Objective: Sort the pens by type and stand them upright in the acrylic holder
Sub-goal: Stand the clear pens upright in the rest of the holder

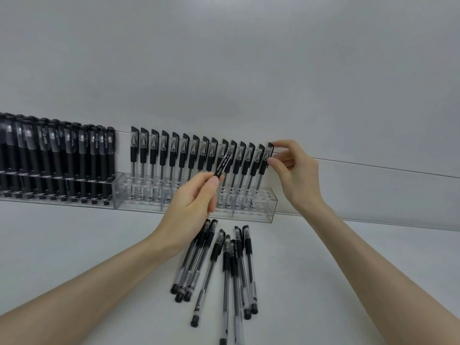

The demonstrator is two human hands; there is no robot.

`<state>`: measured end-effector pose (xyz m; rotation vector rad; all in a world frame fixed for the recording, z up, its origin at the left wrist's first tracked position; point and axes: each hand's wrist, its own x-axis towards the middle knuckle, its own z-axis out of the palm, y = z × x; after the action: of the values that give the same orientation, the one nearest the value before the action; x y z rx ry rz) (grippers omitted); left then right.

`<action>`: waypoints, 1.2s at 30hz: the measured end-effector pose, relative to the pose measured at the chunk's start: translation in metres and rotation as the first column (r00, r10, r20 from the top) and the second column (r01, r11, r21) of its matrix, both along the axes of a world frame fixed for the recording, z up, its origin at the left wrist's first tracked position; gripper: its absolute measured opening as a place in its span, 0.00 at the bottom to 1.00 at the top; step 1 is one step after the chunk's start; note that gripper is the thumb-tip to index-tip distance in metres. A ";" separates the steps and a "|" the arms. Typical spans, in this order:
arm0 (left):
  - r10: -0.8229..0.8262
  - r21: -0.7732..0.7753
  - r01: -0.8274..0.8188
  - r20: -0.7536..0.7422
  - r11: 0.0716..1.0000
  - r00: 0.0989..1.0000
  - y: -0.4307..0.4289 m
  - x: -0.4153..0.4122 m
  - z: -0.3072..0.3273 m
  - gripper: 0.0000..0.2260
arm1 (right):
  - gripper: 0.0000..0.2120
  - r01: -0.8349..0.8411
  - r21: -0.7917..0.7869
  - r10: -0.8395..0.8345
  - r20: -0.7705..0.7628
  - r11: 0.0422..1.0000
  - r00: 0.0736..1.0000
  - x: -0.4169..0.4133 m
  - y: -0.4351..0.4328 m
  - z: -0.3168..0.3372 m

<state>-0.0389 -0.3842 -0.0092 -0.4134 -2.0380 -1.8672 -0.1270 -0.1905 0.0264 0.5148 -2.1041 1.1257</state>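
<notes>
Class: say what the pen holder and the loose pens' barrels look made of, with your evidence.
Acrylic holder: clear glossy plastic; pens show through its walls. Loose pens: barrels likely translucent plastic, dark refill visible inside; black grip looks matte, perhaps rubber.

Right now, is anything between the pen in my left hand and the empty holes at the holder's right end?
Nothing visible lies between them. Only the right hand, pinching the cap of the last standing black-capped clear pen, sits just above that end of the clear acrylic holder.
</notes>
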 end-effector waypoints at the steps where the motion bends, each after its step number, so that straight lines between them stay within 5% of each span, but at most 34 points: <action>1: -0.006 0.013 0.006 0.020 1.000 1.000 0.000 0.000 0.000 0.11 | 0.11 0.008 0.015 -0.008 0.007 1.000 1.000 0.001 0.000 0.000; 6: -0.068 0.027 0.067 0.031 0.997 0.997 0.002 0.004 0.002 0.08 | 0.09 -0.053 -0.090 0.056 0.034 0.995 0.998 0.023 -0.012 0.001; 13: -0.101 0.010 0.100 0.050 0.995 0.994 0.006 0.005 -0.001 0.09 | 0.08 -0.403 -0.316 0.464 0.149 0.859 0.873 0.055 -0.039 -0.008; 23: -0.063 0.059 0.059 0.068 0.997 0.996 0.007 0.006 -0.002 0.02 | 0.12 -0.379 -0.420 0.480 0.166 0.825 0.861 0.060 -0.035 -0.007; 26: -0.022 -0.091 0.021 -0.006 0.996 1.000 0.006 0.005 -0.007 0.04 | 0.15 -0.385 -0.367 0.461 0.146 0.847 0.875 0.062 -0.035 -0.007; 28: 0.090 -0.319 -0.144 -0.179 0.937 0.980 0.001 0.000 -0.012 0.09 | 0.16 -0.363 -0.326 0.409 0.083 0.873 0.909 0.061 -0.031 -0.002; 31: 0.163 -0.580 -0.376 -0.386 0.723 0.908 -0.008 -0.009 -0.017 0.22 | 0.17 -0.253 -0.317 0.266 -0.001 0.914 0.964 0.051 -0.015 0.012; 36: 0.176 -0.763 -0.388 -0.349 0.516 0.920 -0.011 -0.016 -0.022 0.31 | 0.16 -0.112 -0.268 0.097 -0.070 0.957 0.993 0.031 0.008 0.033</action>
<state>-0.0545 -0.3954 -0.0310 -0.4414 -2.5028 -0.5114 -0.0957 -0.1829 0.0590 0.5240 -1.8539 1.4182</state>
